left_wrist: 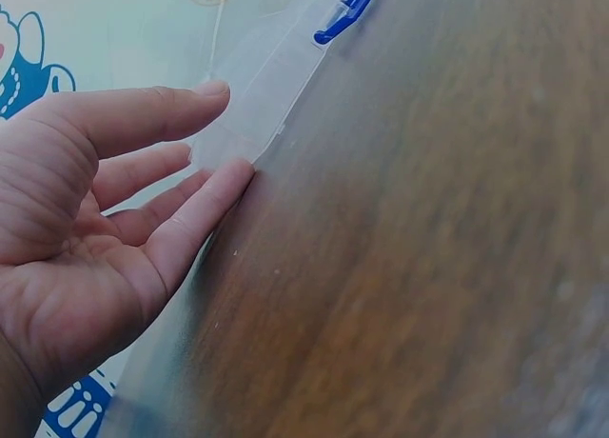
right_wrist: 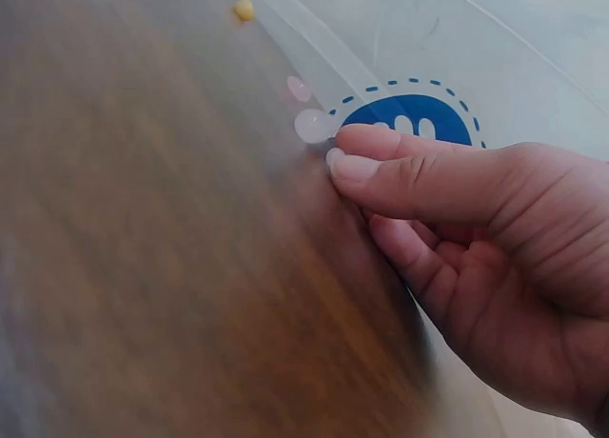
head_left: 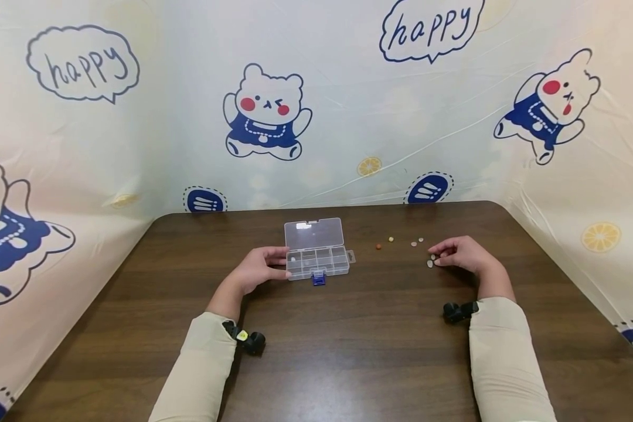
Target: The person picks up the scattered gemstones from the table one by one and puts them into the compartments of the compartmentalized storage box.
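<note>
A clear plastic compartment box [head_left: 316, 261] lies on the table with its lid raised at the back and a blue latch [head_left: 319, 279] at its front. My left hand [head_left: 257, 269] holds the box's left end, thumb and fingertips at its edge. One small pale piece [head_left: 293, 259] sits in a left compartment. Over on the right, my right hand [head_left: 461, 256] pinches a small whitish bead-like piece [right_wrist: 334, 157] between thumb and index finger. Close to those fingertips lies a translucent round piece [right_wrist: 312, 126], with a pinkish one [right_wrist: 299, 88] just beyond.
Between box and right hand lie an orange-brown piece [head_left: 378, 247], a yellow piece [head_left: 391, 239] and two pale pieces, one nearer [head_left: 414, 244]. A hanging tab [head_left: 351, 256] sticks out from the box's right side. A printed cloth [head_left: 337, 117] rises behind the brown table [head_left: 348, 346].
</note>
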